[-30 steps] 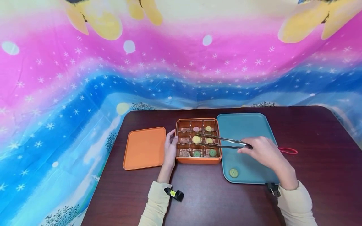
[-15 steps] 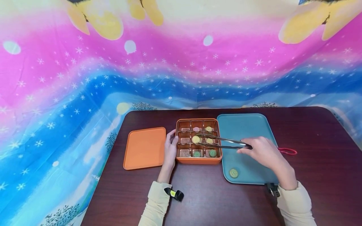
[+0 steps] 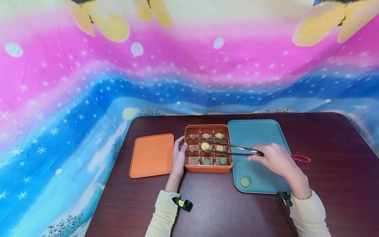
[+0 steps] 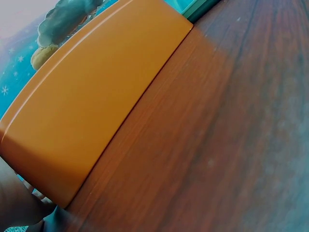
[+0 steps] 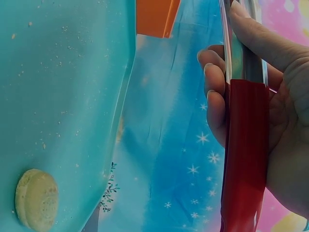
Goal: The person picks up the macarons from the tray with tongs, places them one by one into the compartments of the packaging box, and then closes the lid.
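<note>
My right hand [image 3: 273, 159] grips metal tongs [image 3: 240, 147] by the handle, which shows a red sleeve in the right wrist view. Between the spread tips of the tongs is a pale yellow cookie [image 3: 205, 146], over the middle cell of the orange box [image 3: 207, 169]. The left wrist view shows that yellow cookie [image 4: 44, 56] above the box rim, beside a scalloped tong tip [image 4: 63, 24]. My left hand [image 3: 178, 158] holds the box's left side, thumb at the rim. A pink cookie [image 3: 205, 135], two more yellow ones and two green cookies [image 3: 223, 160] lie in other cells.
A blue-green tray [image 3: 257, 126] sits right of the box, with a round green cookie [image 3: 244, 182] near its front left corner and crumbs on it. Left of my left hand lies an orange lid [image 3: 152, 155]. The dark wooden table [image 3: 225, 207] backs onto a patterned cloth.
</note>
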Motion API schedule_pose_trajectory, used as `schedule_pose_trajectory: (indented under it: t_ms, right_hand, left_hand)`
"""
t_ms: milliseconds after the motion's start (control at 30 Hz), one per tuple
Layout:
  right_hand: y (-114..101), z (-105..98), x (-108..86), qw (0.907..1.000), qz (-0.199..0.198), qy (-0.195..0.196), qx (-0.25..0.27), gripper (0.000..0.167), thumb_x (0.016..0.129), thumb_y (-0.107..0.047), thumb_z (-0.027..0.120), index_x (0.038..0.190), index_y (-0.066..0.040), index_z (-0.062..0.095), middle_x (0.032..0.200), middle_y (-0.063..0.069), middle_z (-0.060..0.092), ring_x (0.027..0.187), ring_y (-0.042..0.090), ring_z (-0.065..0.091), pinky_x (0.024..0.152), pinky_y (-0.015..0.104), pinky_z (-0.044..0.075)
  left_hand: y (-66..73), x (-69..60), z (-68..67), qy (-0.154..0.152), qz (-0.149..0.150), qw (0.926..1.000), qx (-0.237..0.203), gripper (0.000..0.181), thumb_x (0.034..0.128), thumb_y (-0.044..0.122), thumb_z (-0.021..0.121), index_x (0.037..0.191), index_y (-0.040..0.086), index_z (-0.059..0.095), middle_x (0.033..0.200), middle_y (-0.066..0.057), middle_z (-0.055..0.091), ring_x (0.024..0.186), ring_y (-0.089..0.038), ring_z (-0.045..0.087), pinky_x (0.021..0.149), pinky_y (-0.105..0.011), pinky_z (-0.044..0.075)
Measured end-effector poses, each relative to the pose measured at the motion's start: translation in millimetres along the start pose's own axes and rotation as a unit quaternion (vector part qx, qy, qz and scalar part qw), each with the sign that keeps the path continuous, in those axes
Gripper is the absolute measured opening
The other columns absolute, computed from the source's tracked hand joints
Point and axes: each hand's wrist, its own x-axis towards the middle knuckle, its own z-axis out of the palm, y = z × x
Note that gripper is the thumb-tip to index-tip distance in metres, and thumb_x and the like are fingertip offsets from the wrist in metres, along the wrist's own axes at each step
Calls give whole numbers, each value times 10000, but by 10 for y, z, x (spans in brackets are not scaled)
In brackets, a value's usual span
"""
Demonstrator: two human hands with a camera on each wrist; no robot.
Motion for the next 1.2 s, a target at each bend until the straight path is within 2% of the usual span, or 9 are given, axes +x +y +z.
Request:
schedule_pose_trajectory:
  t_ms: [67,267,367,600,800,1200]
  right_hand:
    - [2,1,6,10000,2,-12,4,214,850,-269,855,827,-161,672,626,-99,397,561,76,363,524,281,304]
    - [9,-1,28,10000,44,-63,5,232,859,-274,848,803,-168,649,627,-93,391,559,79,356,526,284,298]
    - [11,-1,39,10000,44,-85,3,261,866,-282,843,778,-181,618,626,-90,377,556,79,343,526,284,290]
    - [-4,-11,64,9999,47,-132,3,281,868,-281,840,762,-185,598,620,-83,367,551,85,336,525,286,284]
    - [-13,-7,85,9999,36,-156,-18,273,870,-282,837,768,-184,603,621,-85,367,551,84,338,524,286,285]
    - [-37,41,137,10000,31,-41,4,302,866,-257,844,743,-181,580,606,-84,337,528,84,315,512,280,268]
  left_hand:
    - [-13,10,-11,-34,7,10000,55,392,1076,16,452,1452,-92,473,1408,-286,538,1321,-397,493,1070,-503,400]
    - [-279,145,-33,1,-137,9999,47,406,1081,22,443,1475,-72,465,1433,-284,524,1338,-398,477,1084,-512,382]
    - [-333,163,-28,74,-125,9999,-9,408,1081,43,459,1479,-44,478,1425,-265,537,1320,-384,492,1075,-515,388]
    - [-347,158,-17,137,-141,9997,-110,394,1077,89,499,1465,30,525,1393,-199,577,1275,-323,526,1054,-492,413]
    - [-336,153,-22,97,-50,9999,-18,387,1081,88,485,1461,24,525,1399,-189,572,1305,-312,515,1074,-481,402]
    - [-355,162,-19,95,-68,9999,-64,390,1086,84,484,1468,15,517,1431,-205,555,1339,-329,497,1097,-493,382]
